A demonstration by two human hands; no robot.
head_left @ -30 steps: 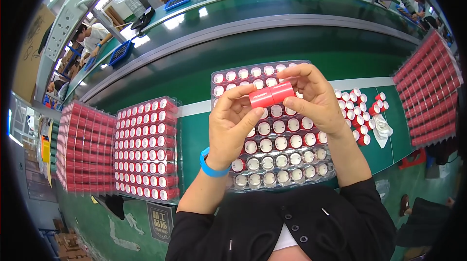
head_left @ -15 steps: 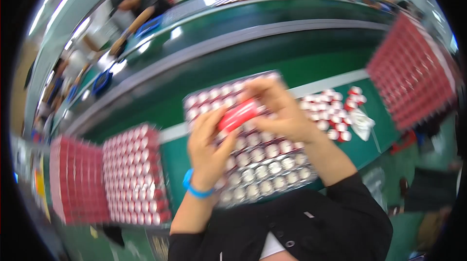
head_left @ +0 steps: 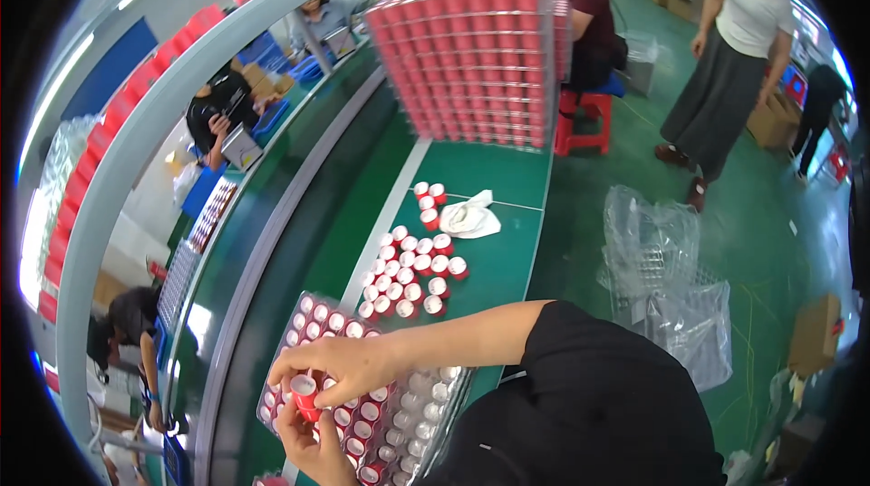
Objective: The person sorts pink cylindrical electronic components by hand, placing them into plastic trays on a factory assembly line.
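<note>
A small red cylinder with a white end (head_left: pixel 304 388) is held between my two hands, its white end facing up. My right hand (head_left: pixel 349 366) reaches across from the right, thumb and fingers curled around its upper part. From below, my left hand (head_left: pixel 308 439) grips the same cylinder with its fingertips and thumb. Beneath the hands lies a clear plastic tray (head_left: pixel 415 406) with rows of pockets. Red cylinders fill many pockets; pale ends show in the rows nearest my body. My hands hide part of the tray.
Loose red cylinders (head_left: pixel 408 270) stand beyond the tray, near a crumpled white cloth (head_left: pixel 469 216). A tall stack of filled trays (head_left: pixel 471 60) rises at the bench's far end. Clear plastic packaging (head_left: pixel 666 296) lies on the floor at right. A person in a white top (head_left: pixel 757 10) stands beyond.
My view has swung to the right, bringing the tray stack and floor into sight. The red cylinder lay tilted sideways between my hands; now its white end faces up.
</note>
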